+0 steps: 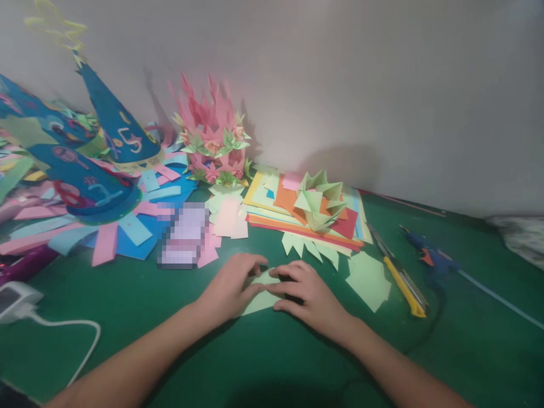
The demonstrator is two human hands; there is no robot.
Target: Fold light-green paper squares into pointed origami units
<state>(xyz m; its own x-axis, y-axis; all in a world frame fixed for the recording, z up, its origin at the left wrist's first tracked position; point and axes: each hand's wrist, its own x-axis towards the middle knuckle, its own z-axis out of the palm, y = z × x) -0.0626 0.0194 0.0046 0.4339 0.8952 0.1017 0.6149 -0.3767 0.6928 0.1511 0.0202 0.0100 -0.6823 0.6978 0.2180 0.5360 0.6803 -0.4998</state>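
Note:
A pale green piece of paper lies on the green table, between and partly under my two hands. My left hand holds the paper's left part, thumb and fingers bent around it. From the right, my right hand rests on the same paper with its fingers bent and somewhat apart, the fingertips near my left thumb. Both hands hide much of the paper's outline. Beyond them, cut pale green pointed pieces stick out from under the stack, and pale green sheets lie to the right.
A stack of coloured paper bears a folded green ring. Rightward lie a yellow cutter and a blue glue gun. A pixelated phone, pink paper crown, blue cone hats and a white cable are leftward.

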